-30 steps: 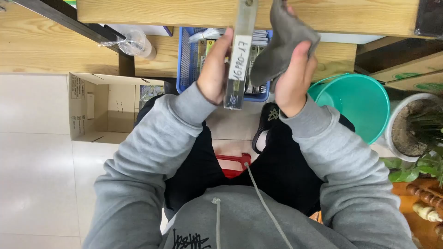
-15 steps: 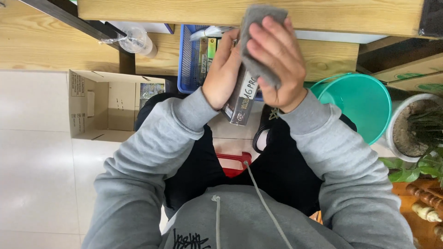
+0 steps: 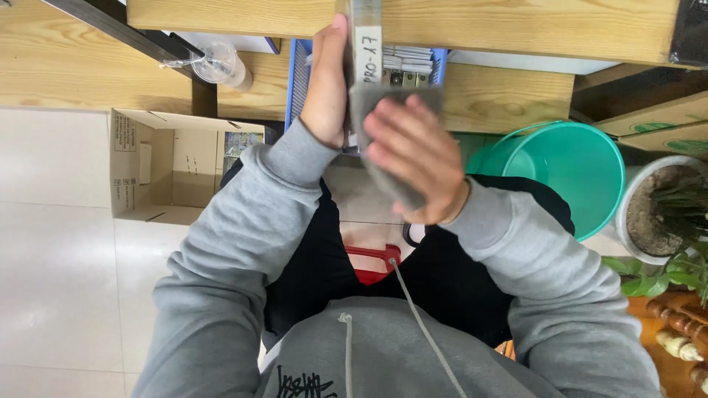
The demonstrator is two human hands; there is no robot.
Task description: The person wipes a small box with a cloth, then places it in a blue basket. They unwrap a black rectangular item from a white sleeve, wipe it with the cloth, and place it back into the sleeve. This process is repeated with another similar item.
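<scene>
The left hand [image 3: 324, 88] keeps its grasp on the flat grey labelled device [image 3: 366, 44]; the right hand [image 3: 413, 158], gripping the grey cloth [image 3: 383, 158], has slid lower, so wiping goes on.

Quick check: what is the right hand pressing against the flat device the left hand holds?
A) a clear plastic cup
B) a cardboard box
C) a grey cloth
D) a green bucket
C: the right hand presses a grey cloth onto the device gripped by the left hand; cup, bucket and box sit apart.

Device [image 3: 366, 44] top beyond picture's edge
</scene>
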